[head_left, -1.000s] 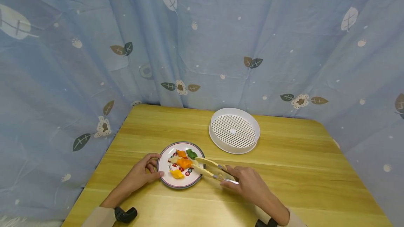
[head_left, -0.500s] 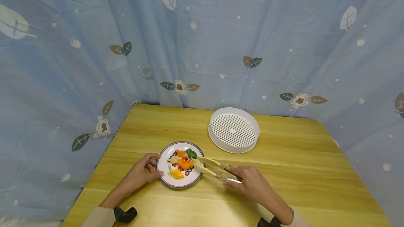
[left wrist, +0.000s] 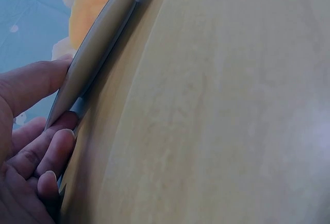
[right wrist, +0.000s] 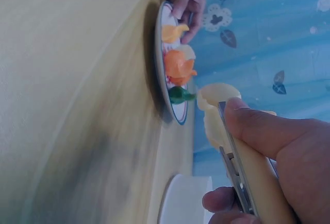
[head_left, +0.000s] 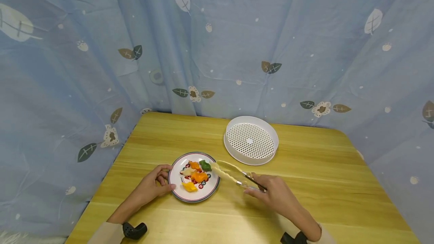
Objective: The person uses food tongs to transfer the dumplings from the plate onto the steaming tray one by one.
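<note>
My left hand (head_left: 154, 184) holds the left rim of a round white plate (head_left: 181, 163) with a dark-edged border. In the left wrist view its thumb (left wrist: 38, 82) lies over the rim and its fingers curl underneath. Small dumpling-shaped pieces lie on the plate: a green one (head_left: 205, 165), a yellow one (head_left: 190, 186), orange ones (head_left: 199, 177) and a pale one (head_left: 187, 171). My right hand (head_left: 276, 193) grips tongs (head_left: 227, 174) with cream scalloped heads and metal handles. Their tips are over the plate's right edge; whether they hold a pale piece, I cannot tell.
A white round sieve-like tray (head_left: 251, 140) with a perforated base stands behind and right of the plate. Both rest on a wooden table (head_left: 322, 176). A blue curtain (head_left: 223, 48) with leaf prints hangs around the table's back and sides.
The right hand has moved right and slightly back with the tongs, whose tips have shifted from over the plate's pieces to its right edge. The left hand and plate have stayed in place.
</note>
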Action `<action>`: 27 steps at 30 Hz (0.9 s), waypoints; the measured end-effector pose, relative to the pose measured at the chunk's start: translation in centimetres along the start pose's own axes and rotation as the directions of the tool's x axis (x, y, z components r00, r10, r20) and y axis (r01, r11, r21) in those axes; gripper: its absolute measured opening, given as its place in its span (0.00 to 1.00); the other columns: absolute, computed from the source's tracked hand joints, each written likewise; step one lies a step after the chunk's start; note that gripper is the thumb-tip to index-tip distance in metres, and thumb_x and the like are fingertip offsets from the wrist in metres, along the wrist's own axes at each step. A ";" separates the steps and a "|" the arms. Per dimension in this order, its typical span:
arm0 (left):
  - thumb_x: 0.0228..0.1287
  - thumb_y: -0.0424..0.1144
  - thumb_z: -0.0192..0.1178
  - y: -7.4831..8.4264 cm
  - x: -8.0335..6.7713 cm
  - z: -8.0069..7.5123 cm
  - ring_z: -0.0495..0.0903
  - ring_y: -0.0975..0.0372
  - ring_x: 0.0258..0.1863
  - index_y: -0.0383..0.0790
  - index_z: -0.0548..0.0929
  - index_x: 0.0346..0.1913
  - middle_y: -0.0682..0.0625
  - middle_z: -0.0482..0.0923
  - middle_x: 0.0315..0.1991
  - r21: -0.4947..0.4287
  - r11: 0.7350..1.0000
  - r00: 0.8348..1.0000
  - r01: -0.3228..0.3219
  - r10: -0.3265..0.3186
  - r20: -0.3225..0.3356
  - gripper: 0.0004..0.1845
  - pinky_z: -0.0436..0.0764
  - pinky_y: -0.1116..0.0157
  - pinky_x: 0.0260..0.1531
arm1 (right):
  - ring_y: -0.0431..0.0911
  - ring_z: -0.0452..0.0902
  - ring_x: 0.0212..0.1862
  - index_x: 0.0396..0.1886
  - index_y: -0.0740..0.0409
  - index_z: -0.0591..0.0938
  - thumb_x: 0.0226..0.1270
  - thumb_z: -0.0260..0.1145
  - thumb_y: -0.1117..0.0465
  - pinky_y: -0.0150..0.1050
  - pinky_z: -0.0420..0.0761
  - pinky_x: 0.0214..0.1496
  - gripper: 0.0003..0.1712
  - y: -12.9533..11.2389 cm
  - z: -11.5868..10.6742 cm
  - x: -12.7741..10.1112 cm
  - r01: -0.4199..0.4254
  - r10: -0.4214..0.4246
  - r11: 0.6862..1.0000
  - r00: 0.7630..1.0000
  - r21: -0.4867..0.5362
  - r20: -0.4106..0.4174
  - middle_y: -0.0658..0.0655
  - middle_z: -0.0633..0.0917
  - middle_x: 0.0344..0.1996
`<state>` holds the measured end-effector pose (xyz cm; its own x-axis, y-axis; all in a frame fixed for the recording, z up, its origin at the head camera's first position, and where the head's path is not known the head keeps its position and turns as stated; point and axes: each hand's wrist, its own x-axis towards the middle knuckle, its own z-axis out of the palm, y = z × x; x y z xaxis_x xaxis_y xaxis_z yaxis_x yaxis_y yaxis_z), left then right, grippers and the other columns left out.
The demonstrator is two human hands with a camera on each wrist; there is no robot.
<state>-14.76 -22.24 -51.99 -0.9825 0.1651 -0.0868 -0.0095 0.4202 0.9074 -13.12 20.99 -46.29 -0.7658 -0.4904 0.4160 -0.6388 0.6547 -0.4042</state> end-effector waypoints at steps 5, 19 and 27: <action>0.57 0.42 0.79 0.0 0.0 0.0 0.74 0.55 0.36 0.44 0.74 0.67 0.46 0.78 0.44 0.007 1.000 1.000 0.001 -0.001 -0.001 0.36 0.74 0.66 0.32 | 0.28 0.50 0.22 0.49 0.57 0.89 0.60 0.79 0.48 0.26 0.58 0.22 0.23 0.5 -0.5 0.4 0.012 -0.014 0.999 0.999 -0.034 -0.039 0.34 0.57 0.20; 0.57 0.41 0.79 0.0 0.0 0.1 0.74 0.56 0.37 0.44 0.74 0.66 0.46 0.78 0.45 0.006 1.000 1.000 0.002 -0.002 -0.006 0.36 0.74 0.67 0.33 | 0.31 0.53 0.21 0.56 0.63 0.87 0.61 0.78 0.46 0.31 0.60 0.22 0.31 2.7 -2.5 1.1 -0.128 0.118 0.986 0.988 -0.104 -0.100 0.48 0.87 0.28; 0.57 0.41 0.79 0.1 -0.1 0.2 0.73 0.57 0.36 0.42 0.74 0.66 0.45 0.78 0.45 0.007 1.000 1.000 -0.001 0.001 -0.016 0.36 0.74 0.67 0.33 | 0.35 0.60 0.20 0.57 0.62 0.87 0.61 0.78 0.48 0.32 0.63 0.21 0.30 4.8 -3.1 1.7 -0.168 0.152 0.979 0.979 -0.113 -0.139 0.58 0.91 0.40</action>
<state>-14.67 -22.07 -51.96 -0.9853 0.1513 -0.0788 -0.0069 0.4264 0.9045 -17.28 25.10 -44.99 -0.8359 -0.3005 0.4594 -0.4888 0.7883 -0.3737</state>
